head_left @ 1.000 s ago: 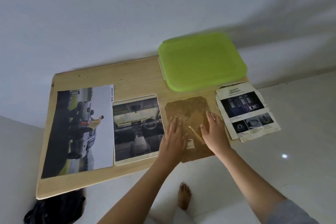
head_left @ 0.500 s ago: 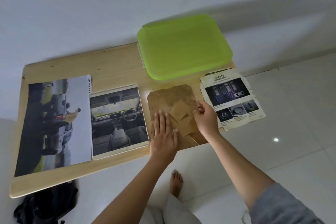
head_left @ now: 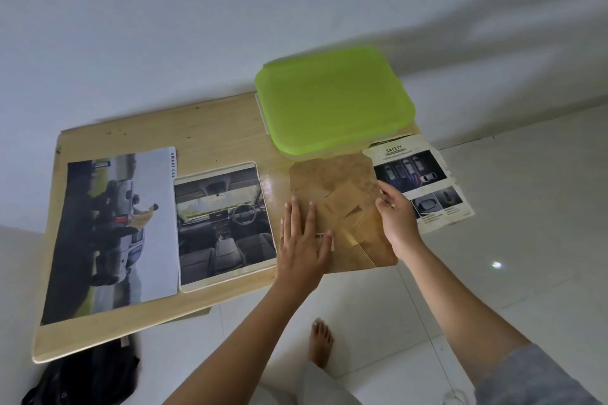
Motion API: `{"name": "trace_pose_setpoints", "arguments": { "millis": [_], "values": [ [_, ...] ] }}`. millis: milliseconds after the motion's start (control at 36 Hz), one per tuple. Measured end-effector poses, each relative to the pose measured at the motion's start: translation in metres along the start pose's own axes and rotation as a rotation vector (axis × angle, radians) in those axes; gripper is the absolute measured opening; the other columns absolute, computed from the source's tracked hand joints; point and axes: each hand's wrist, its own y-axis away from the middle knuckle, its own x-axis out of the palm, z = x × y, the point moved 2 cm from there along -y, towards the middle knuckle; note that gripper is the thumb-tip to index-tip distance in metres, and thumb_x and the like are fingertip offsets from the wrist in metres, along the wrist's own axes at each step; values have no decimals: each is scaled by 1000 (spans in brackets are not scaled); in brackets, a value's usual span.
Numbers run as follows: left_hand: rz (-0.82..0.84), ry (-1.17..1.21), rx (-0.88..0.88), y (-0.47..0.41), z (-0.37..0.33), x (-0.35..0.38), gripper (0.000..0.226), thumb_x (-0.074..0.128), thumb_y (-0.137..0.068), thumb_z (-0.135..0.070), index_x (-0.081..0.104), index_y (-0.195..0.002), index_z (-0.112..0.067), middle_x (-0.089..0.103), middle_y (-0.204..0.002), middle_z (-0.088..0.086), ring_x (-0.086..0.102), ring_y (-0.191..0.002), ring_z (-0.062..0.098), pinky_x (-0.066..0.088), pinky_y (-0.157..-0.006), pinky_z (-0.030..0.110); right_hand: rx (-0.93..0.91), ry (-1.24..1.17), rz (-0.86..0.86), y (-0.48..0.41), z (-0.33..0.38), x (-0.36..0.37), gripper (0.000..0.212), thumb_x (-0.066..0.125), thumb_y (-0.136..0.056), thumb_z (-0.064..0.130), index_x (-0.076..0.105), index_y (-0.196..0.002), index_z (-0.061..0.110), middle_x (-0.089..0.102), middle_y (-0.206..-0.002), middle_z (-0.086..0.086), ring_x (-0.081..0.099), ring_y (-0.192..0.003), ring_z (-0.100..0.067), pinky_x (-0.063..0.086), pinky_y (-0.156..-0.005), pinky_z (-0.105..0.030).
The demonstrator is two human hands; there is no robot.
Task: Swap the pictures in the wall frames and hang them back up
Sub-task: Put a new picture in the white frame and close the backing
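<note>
My left hand [head_left: 304, 240] lies flat, fingers spread, pressing on the near left part of the brown frame back [head_left: 342, 207], gripping nothing. My right hand [head_left: 394, 217] curls at the board's right edge, fingers at the rim; I cannot tell whether it truly pinches the edge or only touches it. The frame back lies face down on the wooden table [head_left: 210, 131], its near end jutting past the table edge.

I count one frame back, one framed picture and two loose prints. The framed car-interior picture [head_left: 225, 227] lies just left of my left hand. Further left is the large truck poster [head_left: 112, 233]. The creased safety leaflet [head_left: 424, 174] lies to the right, partly under my right hand and overhanging the table. One green-lidded container [head_left: 332, 99] sits behind the board, touching its far edge. A dark bag [head_left: 85, 378] lies on the floor by my bare foot [head_left: 320, 342].
</note>
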Motion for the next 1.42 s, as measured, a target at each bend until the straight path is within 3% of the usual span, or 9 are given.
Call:
{"name": "trace_pose_setpoints", "arguments": {
  "millis": [222,444,556,694,778,833,1000,1194,1417],
  "values": [
    [-38,155,-153,16,33,-57,72,36,-94,-51,-2,-149,-23,-18,-155,-4,-3,-144,20,20,-113,40,50,-172,81,24,19,50,40,46,-93,1,50,-131,13,56,-129,-6,53,-117,-16,40,-99,-26],
    [-126,206,-304,34,109,-97,73,42,-92,-48,9,-149,-16,10,-156,3,13,-143,21,20,-114,40,46,-110,98,42,34,135,32,52,-90,4,58,-122,9,62,-103,-2,58,-95,-14,45,-84,-22],
    [-137,182,-323,31,135,-107,70,43,-93,-47,12,-148,-16,14,-155,3,13,-143,20,21,-114,42,8,-48,103,48,37,162,32,53,-90,5,58,-121,9,65,-105,-8,59,-94,-15,45,-82,-24],
    [-140,173,-345,27,149,-108,69,42,-93,-46,13,-148,-14,14,-156,2,10,-144,19,18,-115,41,-49,80,145,49,39,176,37,48,-93,9,51,-130,9,62,-115,-8,55,-97,-14,39,-81,-14],
    [-128,177,-355,27,153,-103,69,41,-94,-46,11,-148,-15,12,-156,1,8,-144,18,17,-115,40,-97,182,176,49,38,178,41,44,-95,8,43,-136,10,59,-115,-4,59,-90,-19,39,-60,0],
    [-118,174,-362,28,155,-99,70,41,-94,-47,9,-148,-16,10,-157,0,6,-144,18,17,-114,39,-122,255,184,49,37,178,43,42,-96,8,40,-138,10,60,-117,-5,60,-95,-27,40,-60,-9],
    [-78,161,-355,30,156,-88,74,41,-94,-46,1,-149,-16,-5,-157,-1,2,-145,19,18,-113,38,-245,634,217,45,29,178,46,37,-97,24,31,-143,21,53,-112,-7,51,-105,-23,43,-76,-32],
    [-67,189,-369,29,156,-90,78,45,-93,-46,0,-149,-14,-11,-157,0,0,-145,22,19,-113,42,-283,802,246,45,29,174,47,39,-96,32,31,-142,24,42,-112,-5,49,-100,-21,41,-67,-29],
    [-87,150,-386,25,162,-93,89,53,-85,-53,7,-149,-12,8,-156,4,9,-143,22,24,-112,41,-282,776,335,50,22,175,53,34,-98,35,18,-146,22,43,-114,-7,52,-77,-18,43,-63,-30]
  ]
}}
